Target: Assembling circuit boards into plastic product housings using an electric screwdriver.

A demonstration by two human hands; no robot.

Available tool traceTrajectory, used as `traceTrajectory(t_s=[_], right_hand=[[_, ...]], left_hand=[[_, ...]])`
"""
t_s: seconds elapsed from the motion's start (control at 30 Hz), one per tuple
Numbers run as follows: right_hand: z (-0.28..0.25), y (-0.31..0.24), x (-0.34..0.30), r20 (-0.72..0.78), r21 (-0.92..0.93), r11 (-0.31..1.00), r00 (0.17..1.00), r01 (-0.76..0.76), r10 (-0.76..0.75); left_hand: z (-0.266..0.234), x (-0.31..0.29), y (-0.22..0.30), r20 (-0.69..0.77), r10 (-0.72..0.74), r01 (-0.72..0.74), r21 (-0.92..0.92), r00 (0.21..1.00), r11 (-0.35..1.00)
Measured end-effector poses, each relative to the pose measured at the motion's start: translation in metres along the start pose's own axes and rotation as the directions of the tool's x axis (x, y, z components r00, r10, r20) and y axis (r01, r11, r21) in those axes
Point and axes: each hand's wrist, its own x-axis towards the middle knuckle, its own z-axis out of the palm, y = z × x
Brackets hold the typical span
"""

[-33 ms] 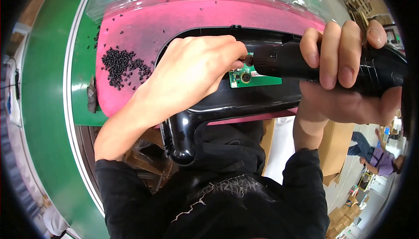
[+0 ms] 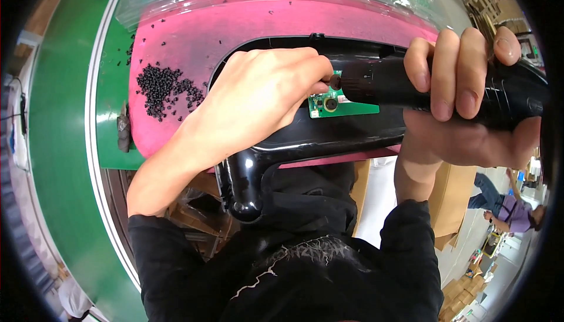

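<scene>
Grasping black electric screwdriver [image 2: 382, 81] in right grip [image 2: 469, 96], closed around its body, nose toward the left. With left grip [image 2: 264, 93] curled at that nose (pinch hidden; cannot tell on what). Just below, inside black plastic housing [image 2: 352, 131]: green circuit board [image 2: 358, 108]. Under the housing, pink mat [image 2: 182, 40] on green counter [image 2: 111, 137]. Off left, heap of small black screws [image 2: 157, 90] on the mat.

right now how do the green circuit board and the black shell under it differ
The circuit board is green and flat; the shell is glossy black and curved. The circuit board is much smaller; the shell spreads well beyond it. Both are partly hidden by the left hand.
</scene>
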Motion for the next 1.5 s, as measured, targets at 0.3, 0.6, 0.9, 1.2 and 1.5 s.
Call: traceTrajectory(t_s=[0.3, 0.6, 0.9, 1.2, 1.5], right_hand=[[-0.016, 0.012, 0.005, 0.120, -0.035, 0.999, 0.993, 0.003, 0.001], [-0.014, 0.037, 0.000, -0.067, -0.112, 0.993, 0.998, -0.026, 0.019], [-0.007, 0.042, 0.006, -0.017, -0.224, 0.962, 0.988, -0.156, 0.157], [-0.007, 0.046, 0.007, -0.040, -0.263, 0.953, 0.989, -0.151, 0.145], [-0.008, 0.016, 0.002, -0.135, 0.067, 0.998, 0.991, 0.014, -0.005]], left_hand=[[-0.001, 0.002, -0.003, -0.021, -0.054, 0.054, -0.026, 0.998, 0.998], [-0.005, 0.004, 0.006, -0.020, -0.247, 0.248, 0.079, 0.969, 0.966], [-0.005, 0.003, 0.008, -0.044, -0.305, 0.308, 0.109, 0.951, 0.945], [-0.002, 0.000, 0.004, -0.009, -0.235, 0.235, 0.074, 0.972, 0.969], [-0.002, 0.000, 0.000, 0.096, -0.047, 0.042, 0.057, 0.994, 0.997]])
